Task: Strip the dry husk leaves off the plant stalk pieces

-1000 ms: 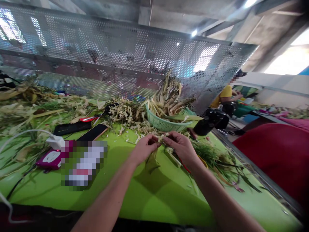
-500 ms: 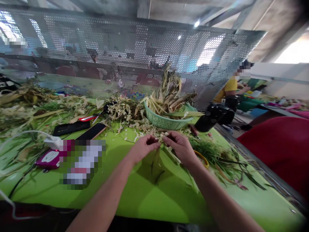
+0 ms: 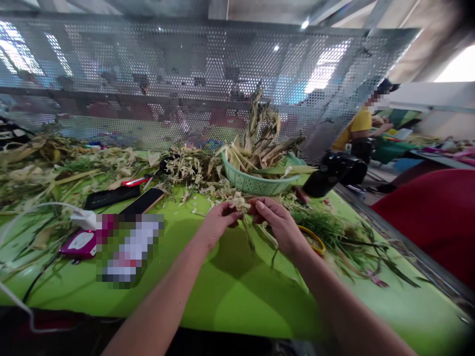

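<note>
I hold a small bundle of pale dried leaf strips between my two hands, out over the middle of the green table. My left hand pinches it from the left, fingers curled narrow around the knotted top; my right hand closes on it from the right, thumb and forefinger meeting at the same spot. The two hands nearly touch, so the bundle sits directly between them, neither hand nearer than the other.

The bundle's long axis runs roughly up and down: its frayed head pokes above my fingertips toward the far side, and its thin green tails hang toward me, trailing close over the table between my wrists.

Just beyond my hands, on the far side, stands a teal basket heaped with dried husks. To the right of my right hand lie a yellow ring and loose green stalks. Well to the left lie two dark phones and a white charger.
</note>
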Tool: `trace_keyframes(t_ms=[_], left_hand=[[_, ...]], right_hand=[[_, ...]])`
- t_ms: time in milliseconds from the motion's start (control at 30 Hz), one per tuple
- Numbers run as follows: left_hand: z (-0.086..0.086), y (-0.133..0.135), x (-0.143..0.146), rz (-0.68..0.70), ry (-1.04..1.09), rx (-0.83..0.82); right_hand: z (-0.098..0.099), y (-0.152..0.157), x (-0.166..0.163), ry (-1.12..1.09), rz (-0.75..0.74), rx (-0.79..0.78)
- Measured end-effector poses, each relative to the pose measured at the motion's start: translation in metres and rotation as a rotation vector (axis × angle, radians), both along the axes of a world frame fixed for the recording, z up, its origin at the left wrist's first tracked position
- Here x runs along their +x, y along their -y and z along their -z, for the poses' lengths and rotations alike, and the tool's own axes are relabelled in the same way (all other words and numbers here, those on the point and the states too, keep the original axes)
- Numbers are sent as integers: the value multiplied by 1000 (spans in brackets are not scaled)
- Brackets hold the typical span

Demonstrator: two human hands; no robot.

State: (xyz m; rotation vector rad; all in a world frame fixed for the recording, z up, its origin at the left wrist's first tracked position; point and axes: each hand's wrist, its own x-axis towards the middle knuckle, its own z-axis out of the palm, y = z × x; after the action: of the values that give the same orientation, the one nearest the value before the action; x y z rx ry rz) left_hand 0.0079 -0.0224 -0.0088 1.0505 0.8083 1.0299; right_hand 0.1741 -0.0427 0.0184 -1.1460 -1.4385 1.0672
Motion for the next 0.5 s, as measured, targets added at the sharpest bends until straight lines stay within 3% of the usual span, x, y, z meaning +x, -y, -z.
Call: trace_keyframes(t_ms=[100,233,500], left_hand=[[1,-3,-3,-85,30,-17],[-3,-2,-10,-71,-23,0],[-16,-5,-22,-73,-178,340]], right_hand=[[3,-1,-2,67,-36,-21],[10,-4,-1,140,-62,-15],[12,-5,3,233,-63,19]])
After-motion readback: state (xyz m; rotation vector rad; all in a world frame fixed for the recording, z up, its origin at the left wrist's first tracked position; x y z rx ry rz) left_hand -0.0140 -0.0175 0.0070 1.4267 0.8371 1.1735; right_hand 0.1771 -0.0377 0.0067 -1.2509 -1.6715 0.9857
